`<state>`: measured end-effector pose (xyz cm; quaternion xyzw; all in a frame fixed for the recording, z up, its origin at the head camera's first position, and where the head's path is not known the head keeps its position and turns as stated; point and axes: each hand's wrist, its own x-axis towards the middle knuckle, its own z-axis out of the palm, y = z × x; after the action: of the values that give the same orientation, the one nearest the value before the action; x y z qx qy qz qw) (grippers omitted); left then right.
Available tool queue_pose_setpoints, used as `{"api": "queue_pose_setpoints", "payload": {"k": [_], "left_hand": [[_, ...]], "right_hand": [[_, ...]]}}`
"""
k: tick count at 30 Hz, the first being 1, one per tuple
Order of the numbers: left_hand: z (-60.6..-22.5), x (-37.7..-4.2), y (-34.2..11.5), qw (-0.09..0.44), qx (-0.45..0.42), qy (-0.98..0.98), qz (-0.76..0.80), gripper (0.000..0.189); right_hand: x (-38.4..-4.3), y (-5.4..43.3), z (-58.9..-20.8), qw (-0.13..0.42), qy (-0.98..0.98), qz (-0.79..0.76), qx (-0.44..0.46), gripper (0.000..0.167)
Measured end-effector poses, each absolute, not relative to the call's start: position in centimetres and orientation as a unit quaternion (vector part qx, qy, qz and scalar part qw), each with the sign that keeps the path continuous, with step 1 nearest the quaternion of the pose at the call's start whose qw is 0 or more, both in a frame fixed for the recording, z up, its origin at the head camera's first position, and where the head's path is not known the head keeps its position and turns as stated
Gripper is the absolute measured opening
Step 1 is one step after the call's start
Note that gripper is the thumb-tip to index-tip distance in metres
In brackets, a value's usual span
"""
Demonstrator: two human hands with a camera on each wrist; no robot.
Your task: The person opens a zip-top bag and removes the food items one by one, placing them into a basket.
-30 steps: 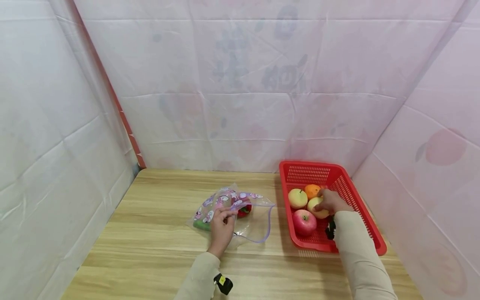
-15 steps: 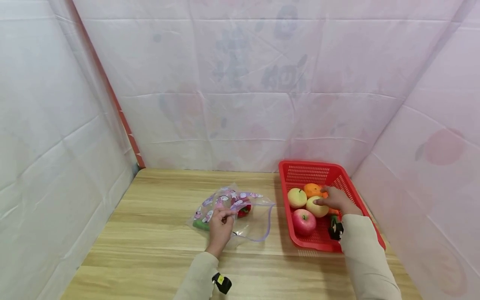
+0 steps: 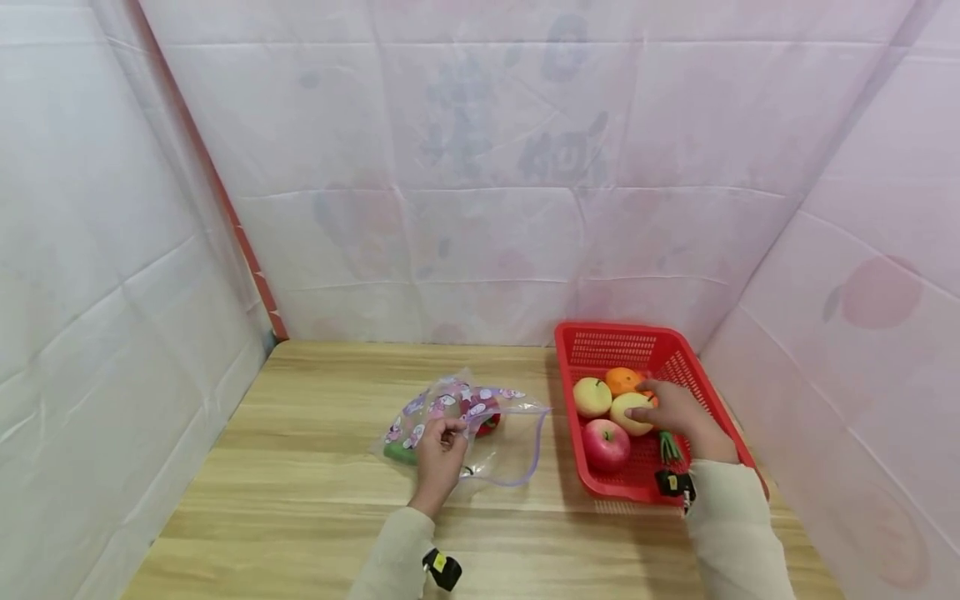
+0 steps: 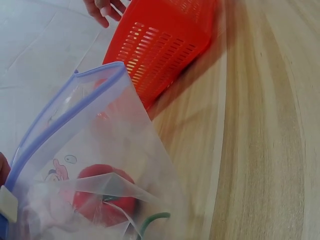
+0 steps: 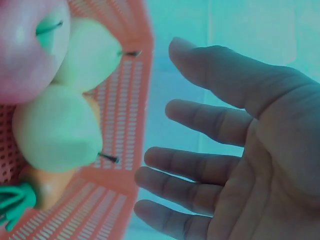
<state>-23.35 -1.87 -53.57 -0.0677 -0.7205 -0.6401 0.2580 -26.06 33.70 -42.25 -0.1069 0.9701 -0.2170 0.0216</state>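
My left hand (image 3: 440, 457) pinches the edge of a clear zip bag (image 3: 517, 454) with a purple seal and cartoon print. The bag lies on the table with its mouth towards the basket. Inside it show a red round vegetable (image 4: 102, 195) with a green stem and a green item (image 3: 400, 452). My right hand (image 3: 686, 417) hovers over the red basket (image 3: 617, 327), fingers spread and holding nothing, as the right wrist view shows. Nearest to it is a pale yellow pear (image 3: 628, 414). Another pear (image 3: 592, 397), a red apple (image 3: 606, 445) and an orange (image 3: 621, 381) lie beside it.
A carrot (image 5: 47, 187) with a green top (image 3: 670, 447) also lies in the basket, partly under the right hand in the head view. Pale printed sheets (image 3: 480, 233) wall in the wooden table (image 3: 300, 467) at the back and sides.
My right hand has drawn back from the pear, rightwards and towards me, and its fingers have spread. The carrot's green top has come into view. The left hand has stayed on the bag.
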Motion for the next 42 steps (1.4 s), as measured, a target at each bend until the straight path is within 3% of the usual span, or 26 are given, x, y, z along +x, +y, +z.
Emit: {"api": "queue_pose_setpoints", "payload": {"k": [8, 22, 34, 42], "left_hand": [[-53.5, -23.3, -2.0, 0.293, -0.064, -0.727, -0.618, 0.019], [-53.9, -23.4, -1.8, 0.328, -0.041, -0.721, -0.609, 0.020], [-51.1, -21.8, -1.4, 0.361, -0.060, -0.707, -0.605, 0.020], [-53.5, -23.0, -1.7, 0.337, -0.051, -0.706, -0.621, 0.020]], "right_hand": [[-24.2, 31.1, -42.4, 0.014, 0.965, -0.235, -0.118, 0.045], [-22.8, 27.2, -43.0, -0.004, 0.954, -0.249, -0.164, 0.045], [-21.6, 22.6, -43.5, -0.012, 0.957, -0.236, -0.170, 0.043], [-21.3, 20.6, -44.4, -0.040, 0.931, -0.288, -0.220, 0.038]]}}
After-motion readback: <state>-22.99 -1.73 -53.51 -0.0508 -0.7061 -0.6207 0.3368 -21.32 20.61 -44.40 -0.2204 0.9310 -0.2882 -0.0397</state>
